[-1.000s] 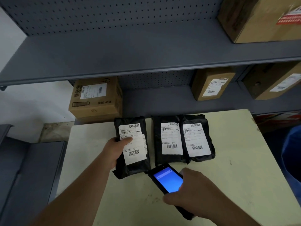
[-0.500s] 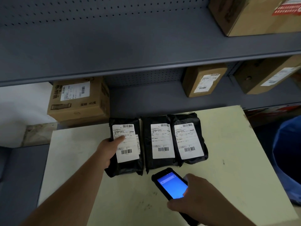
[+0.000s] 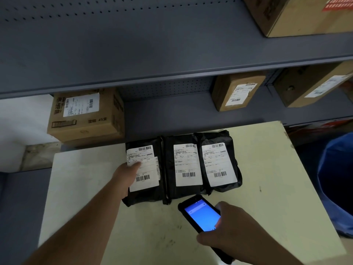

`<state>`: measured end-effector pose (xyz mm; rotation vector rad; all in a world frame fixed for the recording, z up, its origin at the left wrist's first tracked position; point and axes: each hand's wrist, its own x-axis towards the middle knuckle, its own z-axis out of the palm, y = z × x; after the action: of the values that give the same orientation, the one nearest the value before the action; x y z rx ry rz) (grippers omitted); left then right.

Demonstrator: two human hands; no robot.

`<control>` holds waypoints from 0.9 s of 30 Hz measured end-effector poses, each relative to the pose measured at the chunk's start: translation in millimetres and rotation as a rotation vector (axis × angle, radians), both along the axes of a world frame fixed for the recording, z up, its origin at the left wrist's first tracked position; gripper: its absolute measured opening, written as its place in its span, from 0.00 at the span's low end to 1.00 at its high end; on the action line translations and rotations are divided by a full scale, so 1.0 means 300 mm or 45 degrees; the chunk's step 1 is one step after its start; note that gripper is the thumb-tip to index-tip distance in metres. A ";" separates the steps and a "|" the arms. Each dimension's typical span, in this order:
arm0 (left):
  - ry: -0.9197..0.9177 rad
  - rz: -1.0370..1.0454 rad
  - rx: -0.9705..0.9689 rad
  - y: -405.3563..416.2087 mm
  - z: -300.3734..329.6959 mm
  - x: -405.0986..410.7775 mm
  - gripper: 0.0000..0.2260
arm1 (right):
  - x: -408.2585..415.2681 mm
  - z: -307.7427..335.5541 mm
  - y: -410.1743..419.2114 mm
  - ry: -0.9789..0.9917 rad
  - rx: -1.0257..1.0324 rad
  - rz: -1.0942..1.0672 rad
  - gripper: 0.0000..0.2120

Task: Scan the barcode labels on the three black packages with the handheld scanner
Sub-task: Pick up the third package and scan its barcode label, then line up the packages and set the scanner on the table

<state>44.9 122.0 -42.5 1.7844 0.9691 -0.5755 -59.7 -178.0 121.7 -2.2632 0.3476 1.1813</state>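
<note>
Three black packages with white barcode labels lie side by side on a pale table point(image 3: 267, 217). My left hand point(image 3: 127, 176) grips the left package point(image 3: 150, 195) by its left edge, thumb on the label. The middle package point(image 3: 170, 169) and right package point(image 3: 232, 148) lie flat, touching each other. My right hand point(image 3: 227, 231) holds the handheld scanner point(image 3: 200, 214), a black device with a lit blue screen, just in front of the middle package.
A grey metal shelf unit point(image 3: 172, 60) stands behind the table, its upper board overhanging. Cardboard boxes sit on it: one at left point(image 3: 84, 115), one at centre right point(image 3: 236, 90), more at right. A blue bag point(image 3: 336, 180) hangs beside the table's right edge.
My left hand has slid the left package right, up against the middle one. My right hand with the scanner has drawn back slightly toward me and to the right.
</note>
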 end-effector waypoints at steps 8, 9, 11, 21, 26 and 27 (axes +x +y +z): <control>-0.085 -0.019 0.079 -0.015 0.009 -0.021 0.16 | -0.028 -0.012 -0.037 -0.013 -0.020 -0.043 0.29; -0.101 -0.033 0.134 -0.021 0.017 -0.025 0.16 | -0.033 -0.017 -0.046 -0.014 -0.022 -0.062 0.28; -0.133 -0.044 0.254 -0.035 0.036 -0.038 0.19 | -0.044 -0.032 -0.070 -0.024 -0.030 -0.117 0.26; -0.295 0.028 0.470 -0.051 0.027 -0.238 0.27 | -0.071 -0.152 -0.251 -0.294 -0.142 -0.469 0.19; -0.553 -0.386 0.768 -0.114 0.042 -0.389 0.23 | -0.040 -0.230 -0.355 -0.392 -0.176 -0.608 0.23; -0.606 -0.492 0.785 -0.134 0.034 -0.426 0.23 | -0.032 -0.248 -0.373 -0.405 -0.178 -0.634 0.23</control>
<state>-82.8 81.8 -32.3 2.5369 0.4886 -0.0505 -69.2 -290.0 47.4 -2.2463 0.8270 0.5494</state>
